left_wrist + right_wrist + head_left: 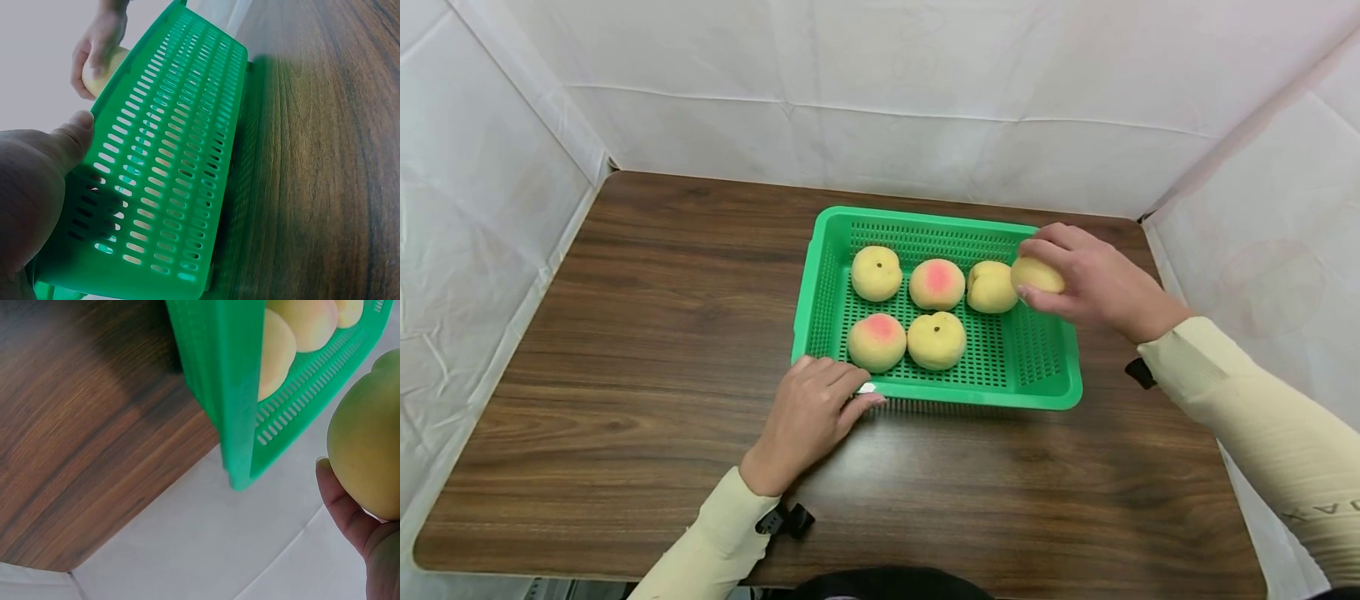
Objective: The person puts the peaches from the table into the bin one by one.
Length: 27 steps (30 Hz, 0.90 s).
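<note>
A green plastic basket (pixel 970 395) with slotted walls stands on the table. Several yellow peaches lie inside in two rows, some blushed pink, such as the peach (pixel 937 283) in the back row. My right hand (pixel 1097 279) holds another peach (pixel 1037 275) over the basket's right end, fingers on its far side and thumb on the near side. In the right wrist view this peach (pixel 369 437) appears up close, beside the basket's rim. My left hand (pixel 812 408) grips the basket's near left corner, its thumb (pixel 76 134) against the outer wall.
The dark wood-grain table (pixel 647 358) extends to the left of the basket and in front of it. White sheeting (pixel 880 133) hangs close behind the table's back edge and along both sides. A black wrist device (pixel 786 520) shows at the left cuff.
</note>
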{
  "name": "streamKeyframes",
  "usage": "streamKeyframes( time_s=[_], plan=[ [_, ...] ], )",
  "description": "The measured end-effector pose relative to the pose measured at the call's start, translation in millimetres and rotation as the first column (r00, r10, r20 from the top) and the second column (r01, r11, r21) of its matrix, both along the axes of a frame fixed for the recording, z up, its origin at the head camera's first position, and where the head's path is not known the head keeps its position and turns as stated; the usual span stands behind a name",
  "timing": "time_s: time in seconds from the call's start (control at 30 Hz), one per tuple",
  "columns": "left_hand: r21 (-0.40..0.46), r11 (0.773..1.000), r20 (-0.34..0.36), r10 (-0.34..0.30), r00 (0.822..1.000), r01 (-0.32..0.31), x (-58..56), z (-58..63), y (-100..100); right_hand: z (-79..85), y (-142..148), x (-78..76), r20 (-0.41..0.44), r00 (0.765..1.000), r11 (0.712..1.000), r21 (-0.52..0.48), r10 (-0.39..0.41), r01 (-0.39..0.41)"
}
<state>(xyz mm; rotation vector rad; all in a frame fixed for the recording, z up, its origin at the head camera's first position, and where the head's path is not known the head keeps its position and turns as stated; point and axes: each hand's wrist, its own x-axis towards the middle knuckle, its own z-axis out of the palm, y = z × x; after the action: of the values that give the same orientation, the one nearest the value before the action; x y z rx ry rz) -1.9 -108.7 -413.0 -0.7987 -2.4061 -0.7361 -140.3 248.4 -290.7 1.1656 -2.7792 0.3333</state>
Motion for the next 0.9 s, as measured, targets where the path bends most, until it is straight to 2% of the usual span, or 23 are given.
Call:
streamKeyframes(
  time_s=[0.23, 0.47, 0.63, 0.9],
  plan=[
    [0.005, 1.0, -0.012, -0.001, 1.0, 0.001, 0.0, 0.0, 0, -2.0, -9, 3.5, 0.03, 1.0, 1.0, 0.024, 0.009, -0.01],
    [-0.002, 1.0, 0.004, 0.001, 1.0, -0.001, 0.1, -1.4, 0, -7.0, -12, 4.1, 0.028, 0.998, 0.999, 0.005, 0.054, -0.054],
    [0.006, 1.0, -0.012, -0.001, 1.0, 0.001, -0.4, -1.4, 0, -10.0, -13, 4.7, 0.042, 0.996, 0.997, -0.002, 0.077, -0.077],
    [0.007, 1.0, -0.011, -0.002, 1.0, 0.002, -0.7, -2.2, 0, -11.8, -15, 8.1, 0.089, 0.994, 0.998, 0.021, 0.056, -0.058]
  ],
)
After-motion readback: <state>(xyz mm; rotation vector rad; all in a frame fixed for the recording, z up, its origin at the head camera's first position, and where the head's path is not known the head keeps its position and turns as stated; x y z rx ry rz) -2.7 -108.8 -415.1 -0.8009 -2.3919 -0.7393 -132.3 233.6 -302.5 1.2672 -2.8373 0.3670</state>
